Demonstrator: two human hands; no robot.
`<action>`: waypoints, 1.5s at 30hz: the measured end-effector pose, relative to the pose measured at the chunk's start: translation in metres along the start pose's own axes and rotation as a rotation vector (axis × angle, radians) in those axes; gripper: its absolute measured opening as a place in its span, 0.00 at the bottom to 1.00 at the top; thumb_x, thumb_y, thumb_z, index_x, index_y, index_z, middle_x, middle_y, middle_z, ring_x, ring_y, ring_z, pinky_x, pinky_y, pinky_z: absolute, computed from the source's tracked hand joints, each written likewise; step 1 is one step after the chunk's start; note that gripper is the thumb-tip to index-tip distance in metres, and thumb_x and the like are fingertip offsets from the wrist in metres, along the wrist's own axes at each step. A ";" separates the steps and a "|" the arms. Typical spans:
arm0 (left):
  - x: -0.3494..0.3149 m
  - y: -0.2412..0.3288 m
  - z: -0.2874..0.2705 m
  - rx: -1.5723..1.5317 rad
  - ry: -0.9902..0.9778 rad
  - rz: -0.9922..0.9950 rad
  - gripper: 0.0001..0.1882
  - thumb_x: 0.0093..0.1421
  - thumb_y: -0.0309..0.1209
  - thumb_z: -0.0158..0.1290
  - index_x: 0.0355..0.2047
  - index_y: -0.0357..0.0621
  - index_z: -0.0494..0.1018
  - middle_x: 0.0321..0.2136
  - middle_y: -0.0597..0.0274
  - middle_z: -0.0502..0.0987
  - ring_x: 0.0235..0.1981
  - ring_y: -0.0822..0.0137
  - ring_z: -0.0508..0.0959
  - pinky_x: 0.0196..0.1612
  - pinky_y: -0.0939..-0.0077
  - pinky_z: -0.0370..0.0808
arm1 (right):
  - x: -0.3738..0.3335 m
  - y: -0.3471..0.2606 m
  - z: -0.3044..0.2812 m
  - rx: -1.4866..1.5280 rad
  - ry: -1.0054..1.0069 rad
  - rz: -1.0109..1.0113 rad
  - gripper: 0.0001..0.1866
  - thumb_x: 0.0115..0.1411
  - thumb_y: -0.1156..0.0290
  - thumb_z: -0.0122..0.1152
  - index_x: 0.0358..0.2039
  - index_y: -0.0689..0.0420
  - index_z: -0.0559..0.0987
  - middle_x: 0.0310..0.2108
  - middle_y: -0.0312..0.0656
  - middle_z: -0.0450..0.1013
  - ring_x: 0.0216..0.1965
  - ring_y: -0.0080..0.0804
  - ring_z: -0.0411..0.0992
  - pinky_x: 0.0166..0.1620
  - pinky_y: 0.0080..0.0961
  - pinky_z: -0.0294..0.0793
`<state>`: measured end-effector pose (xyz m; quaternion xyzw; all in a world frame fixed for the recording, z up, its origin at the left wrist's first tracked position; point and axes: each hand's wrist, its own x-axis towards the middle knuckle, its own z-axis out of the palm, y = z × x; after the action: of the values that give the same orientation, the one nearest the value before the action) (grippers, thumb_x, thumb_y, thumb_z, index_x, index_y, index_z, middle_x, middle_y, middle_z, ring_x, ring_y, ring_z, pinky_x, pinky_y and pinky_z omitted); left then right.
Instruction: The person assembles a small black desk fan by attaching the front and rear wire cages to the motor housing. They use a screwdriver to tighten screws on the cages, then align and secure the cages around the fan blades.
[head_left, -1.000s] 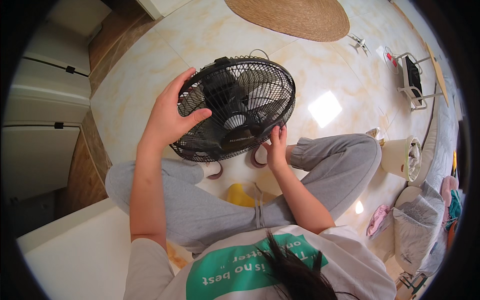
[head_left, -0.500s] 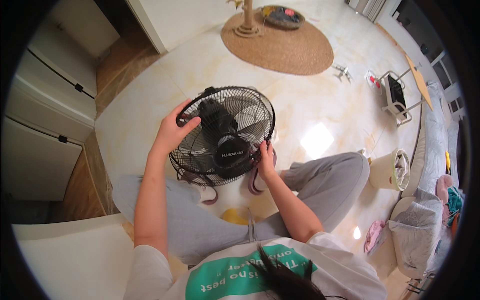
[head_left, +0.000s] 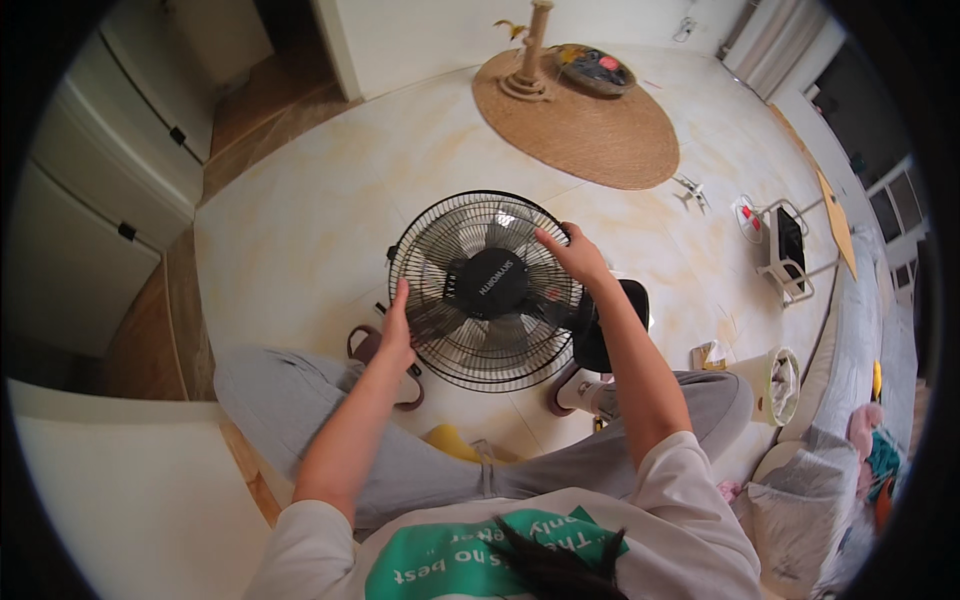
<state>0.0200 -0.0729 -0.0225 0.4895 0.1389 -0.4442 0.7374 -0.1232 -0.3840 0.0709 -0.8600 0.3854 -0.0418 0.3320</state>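
- Soft grey trousers [head_left: 290, 400], creased, knees spread.
- Left hand [head_left: 396, 330] and right hand [head_left: 580, 258], fingers grasping opposite edges of the black fan [head_left: 492, 284].
- Fan ahead of the lap: round wire cage, smooth hub disc.
- Glossy marbled floor [head_left: 290, 230].
- Rounded woven mat [head_left: 580, 140], bearing a cylindrical post [head_left: 533, 50].

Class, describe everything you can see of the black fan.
The black fan has a round, metal-looking wire guard over translucent-looking blades, with pale lettering on its central hub. Its face points up toward the camera, by the person's feet. The left hand touches the guard's left edge; the right hand holds its upper right. A black part, perhaps its base, shows at lower right.
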 end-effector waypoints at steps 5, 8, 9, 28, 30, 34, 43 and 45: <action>0.005 -0.041 -0.012 -0.095 0.142 0.014 0.48 0.58 0.65 0.56 0.65 0.37 0.62 0.59 0.55 0.72 0.56 0.62 0.74 0.57 0.66 0.73 | 0.017 0.006 0.029 -0.039 -0.103 -0.005 0.53 0.56 0.27 0.53 0.64 0.65 0.67 0.53 0.63 0.74 0.58 0.57 0.71 0.59 0.41 0.70; 0.010 -0.043 -0.022 -0.147 0.133 0.025 0.49 0.58 0.64 0.57 0.66 0.37 0.60 0.60 0.54 0.70 0.57 0.61 0.74 0.59 0.66 0.72 | 0.032 0.009 0.051 -0.080 -0.088 -0.042 0.51 0.58 0.27 0.51 0.63 0.62 0.68 0.51 0.63 0.75 0.56 0.57 0.73 0.57 0.43 0.71; 0.013 -0.043 -0.026 -0.133 0.164 0.002 0.49 0.58 0.63 0.57 0.66 0.37 0.60 0.61 0.54 0.70 0.57 0.61 0.73 0.59 0.66 0.72 | 0.037 0.010 0.059 -0.098 -0.091 -0.032 0.50 0.58 0.27 0.51 0.63 0.62 0.68 0.50 0.63 0.75 0.55 0.57 0.73 0.57 0.43 0.72; 0.054 -0.057 -0.069 0.237 0.455 0.211 0.45 0.64 0.62 0.51 0.65 0.33 0.61 0.61 0.49 0.69 0.62 0.57 0.67 0.65 0.66 0.60 | 0.065 0.017 0.137 -0.309 0.054 -0.179 0.34 0.66 0.40 0.50 0.57 0.58 0.74 0.50 0.55 0.74 0.52 0.53 0.71 0.55 0.43 0.70; 0.052 -0.055 -0.058 0.312 0.506 0.316 0.45 0.66 0.61 0.49 0.66 0.33 0.59 0.63 0.46 0.67 0.64 0.55 0.66 0.67 0.64 0.58 | 0.068 0.014 0.140 -0.349 0.076 -0.231 0.33 0.65 0.41 0.52 0.55 0.59 0.75 0.49 0.55 0.74 0.52 0.52 0.70 0.55 0.44 0.69; 0.056 -0.052 -0.049 0.689 0.629 0.439 0.43 0.70 0.57 0.41 0.70 0.35 0.51 0.69 0.41 0.56 0.71 0.48 0.55 0.71 0.59 0.53 | 0.067 0.009 0.146 -0.315 0.195 -0.343 0.31 0.65 0.44 0.55 0.52 0.62 0.78 0.46 0.54 0.75 0.50 0.52 0.70 0.53 0.43 0.70; 0.062 -0.050 -0.054 0.843 0.619 0.486 0.33 0.71 0.48 0.43 0.67 0.36 0.58 0.66 0.40 0.60 0.66 0.43 0.61 0.68 0.55 0.57 | 0.045 0.014 0.144 -0.307 0.283 -0.284 0.29 0.64 0.47 0.58 0.50 0.63 0.79 0.45 0.55 0.74 0.48 0.52 0.70 0.53 0.41 0.70; 0.069 -0.043 -0.046 1.140 0.846 0.644 0.29 0.70 0.43 0.47 0.63 0.35 0.63 0.64 0.38 0.62 0.63 0.42 0.63 0.67 0.54 0.58 | 0.039 0.017 0.143 -0.299 0.282 -0.230 0.29 0.64 0.47 0.59 0.50 0.63 0.79 0.45 0.55 0.74 0.48 0.52 0.70 0.53 0.41 0.70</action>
<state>0.0357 -0.0746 -0.1144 0.9370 0.0096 0.0135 0.3491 -0.0597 -0.3424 -0.0575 -0.9235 0.3292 -0.1415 0.1370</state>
